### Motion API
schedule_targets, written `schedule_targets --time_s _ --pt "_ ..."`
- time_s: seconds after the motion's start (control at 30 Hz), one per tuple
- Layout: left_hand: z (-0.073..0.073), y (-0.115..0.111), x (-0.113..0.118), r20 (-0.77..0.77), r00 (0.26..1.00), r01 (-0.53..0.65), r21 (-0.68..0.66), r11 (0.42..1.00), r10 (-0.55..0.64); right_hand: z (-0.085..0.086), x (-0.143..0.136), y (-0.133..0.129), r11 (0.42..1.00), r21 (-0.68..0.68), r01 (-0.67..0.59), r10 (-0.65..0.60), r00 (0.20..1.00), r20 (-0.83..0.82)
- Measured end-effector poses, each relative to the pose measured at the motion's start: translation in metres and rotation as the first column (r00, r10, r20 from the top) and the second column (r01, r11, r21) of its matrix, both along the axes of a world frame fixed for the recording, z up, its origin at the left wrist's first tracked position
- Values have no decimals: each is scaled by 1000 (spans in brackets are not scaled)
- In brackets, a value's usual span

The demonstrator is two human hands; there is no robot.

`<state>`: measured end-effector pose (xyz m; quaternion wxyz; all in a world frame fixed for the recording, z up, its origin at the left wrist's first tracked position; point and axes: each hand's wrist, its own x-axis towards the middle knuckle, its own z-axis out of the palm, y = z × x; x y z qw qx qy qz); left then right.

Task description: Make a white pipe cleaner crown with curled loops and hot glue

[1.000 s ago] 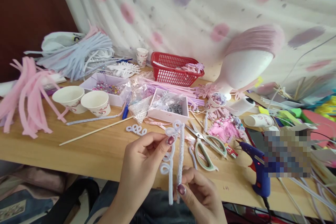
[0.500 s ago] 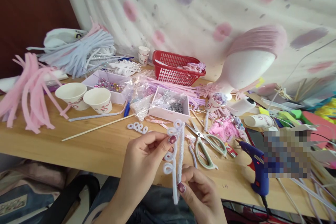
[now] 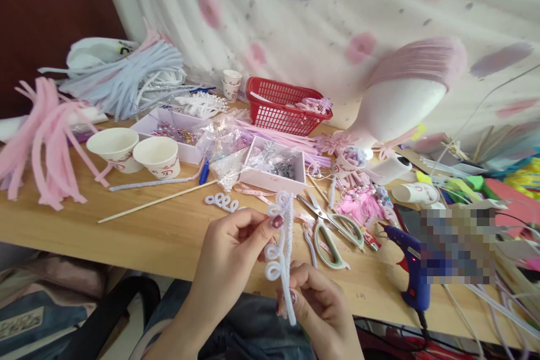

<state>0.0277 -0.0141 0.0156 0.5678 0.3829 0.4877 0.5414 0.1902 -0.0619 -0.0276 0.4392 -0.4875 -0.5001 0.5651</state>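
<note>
A pale lavender pipe cleaner (image 3: 286, 270), bent into several small loops along its left side, is held upright over the table's front edge. My left hand (image 3: 236, 253) pinches it near its upper loops between thumb and fingers. Lower down, my right hand (image 3: 318, 304) is closed on the straight lower part, with thumb and forefinger pressed together. Another looped pipe cleaner (image 3: 221, 202) lies on the table just beyond my left hand. Scissors with pale green handles (image 3: 331, 230) rest open to the right of the held piece.
A blue glue gun (image 3: 411, 264) stands at the right. Paper cups (image 3: 157, 156), a wooden stick (image 3: 156, 202), a box of beads (image 3: 274, 177) and a red basket (image 3: 287, 107) spread across the table. Behind them a foam head (image 3: 400, 107) leans by the curtain.
The lower end of the pipe cleaner has swung slightly right, and its two strands now lie closer together. My right hand has shifted its grip a little; my left hand keeps its pinch.
</note>
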Motion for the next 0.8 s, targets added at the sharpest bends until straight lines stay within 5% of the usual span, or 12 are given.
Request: schedule_targets --time_s 0.27,0.43,0.8 --pt "-1 0 -5 -209 978 14 94 995 6 4 0 2 999 -22 27 -28 999 -16" --pt "-8 -8 -5 -166 985 50 17 999 -46 3 0 3 997 -61 39 -43 996 -74" --pt "-15 -29 8 -133 991 -37 -18 999 34 12 -6 3 988 -120 97 -112 987 -119"
